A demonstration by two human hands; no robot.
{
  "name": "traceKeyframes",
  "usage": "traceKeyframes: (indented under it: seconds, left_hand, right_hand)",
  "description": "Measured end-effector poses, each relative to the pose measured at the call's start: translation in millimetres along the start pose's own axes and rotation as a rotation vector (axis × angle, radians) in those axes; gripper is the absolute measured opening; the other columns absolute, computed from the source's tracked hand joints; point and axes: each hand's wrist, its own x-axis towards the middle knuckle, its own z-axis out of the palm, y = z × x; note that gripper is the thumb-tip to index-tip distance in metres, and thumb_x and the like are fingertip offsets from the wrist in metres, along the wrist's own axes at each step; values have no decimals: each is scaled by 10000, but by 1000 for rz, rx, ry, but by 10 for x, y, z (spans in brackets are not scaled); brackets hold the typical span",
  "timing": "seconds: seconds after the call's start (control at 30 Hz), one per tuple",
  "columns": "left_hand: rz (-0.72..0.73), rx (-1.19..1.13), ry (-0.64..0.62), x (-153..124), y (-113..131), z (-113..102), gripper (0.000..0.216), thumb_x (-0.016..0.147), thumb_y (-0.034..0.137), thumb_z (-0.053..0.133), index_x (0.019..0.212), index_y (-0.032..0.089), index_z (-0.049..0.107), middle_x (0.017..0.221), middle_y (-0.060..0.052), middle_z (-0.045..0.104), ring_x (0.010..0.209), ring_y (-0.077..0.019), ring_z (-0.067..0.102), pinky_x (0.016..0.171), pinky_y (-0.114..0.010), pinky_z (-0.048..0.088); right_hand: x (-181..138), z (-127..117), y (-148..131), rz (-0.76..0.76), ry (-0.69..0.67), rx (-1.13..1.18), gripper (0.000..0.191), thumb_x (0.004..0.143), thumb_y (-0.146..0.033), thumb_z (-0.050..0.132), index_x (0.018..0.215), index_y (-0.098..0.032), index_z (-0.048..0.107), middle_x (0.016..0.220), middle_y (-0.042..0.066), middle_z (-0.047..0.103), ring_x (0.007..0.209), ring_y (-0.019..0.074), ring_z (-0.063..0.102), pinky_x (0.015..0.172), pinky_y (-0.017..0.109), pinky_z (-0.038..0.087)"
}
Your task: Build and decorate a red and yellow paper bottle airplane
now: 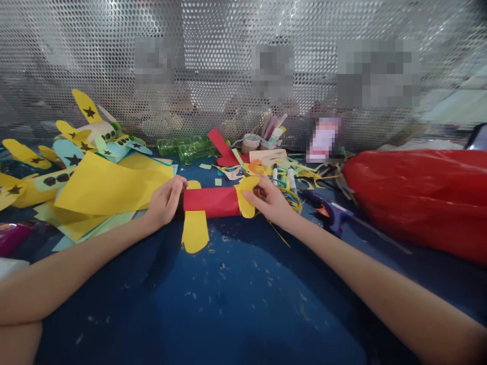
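Observation:
A toy airplane (212, 202) with a red tube body lies crosswise between my hands, just above or on the blue table. One yellow wing (195, 232) points toward me, and part of another shows behind the body. My left hand (166, 202) is closed around the airplane's left end, the fingertips partly hidden behind it. At the other end, my right hand (271, 200) pinches the yellow tail piece (247, 196) between thumb and fingers.
Finished-looking airplanes with black stars (93, 137) and yellow sheets (110, 182) lie left. Green bottles (188, 148), paper scraps (262, 165) and markers (291, 178) are behind my hands. A blue glue gun (337, 215) and a red plastic bag (414, 197) lie right. A perforated metal screen (213, 61) stands behind.

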Motion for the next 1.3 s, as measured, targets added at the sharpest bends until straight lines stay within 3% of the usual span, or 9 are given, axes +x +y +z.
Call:
traceKeyframes:
  seconds: [0.2, 0.4, 0.6, 1.03, 1.3]
  left_hand:
    - [61, 72, 23, -26, 36, -16, 419, 996, 463, 165, 926, 233, 507, 942, -62, 646, 917, -197, 599, 862, -359, 485]
    - [64, 86, 9, -25, 37, -22, 356, 992, 405, 213, 932, 225, 513, 945, -56, 641, 919, -194, 594, 856, -345, 475]
    - [75, 108, -10, -18, 57, -26, 334, 983, 382, 204, 920, 228, 493, 937, -59, 634, 913, -198, 593, 851, -342, 478]
    - [68, 103, -1, -25, 20, -3, 296, 979, 376, 247, 931, 238, 504, 945, -47, 654, 935, -198, 612, 861, -343, 490]
    - [72, 107, -15, -24, 23, -10, 298, 982, 375, 248, 934, 237, 507, 949, -48, 649, 932, -200, 608, 866, -346, 486]
  right_hand:
    - [-45, 12, -38, -106, -4, 40, 86, 817, -268, 591, 891, -243, 557, 930, 50, 603, 908, 239, 553, 870, 427, 426]
    - [-71, 44, -98, -114, 109, -95, 83, 847, -237, 572, 929, -237, 587, 941, 60, 649, 943, 254, 543, 886, 435, 395]
    - [-82, 38, -102, -165, 59, -65, 96, 848, -221, 551, 921, -255, 604, 943, 41, 653, 960, 246, 562, 899, 434, 394]
    - [-80, 89, -106, -3, 131, -15, 81, 832, -318, 599, 870, -250, 579, 924, 47, 628, 941, 245, 568, 901, 450, 430]
    - [-31, 98, -57, 200, 10, 215, 170, 767, -342, 622, 875, -216, 587, 917, 56, 617, 854, 221, 582, 768, 395, 496]
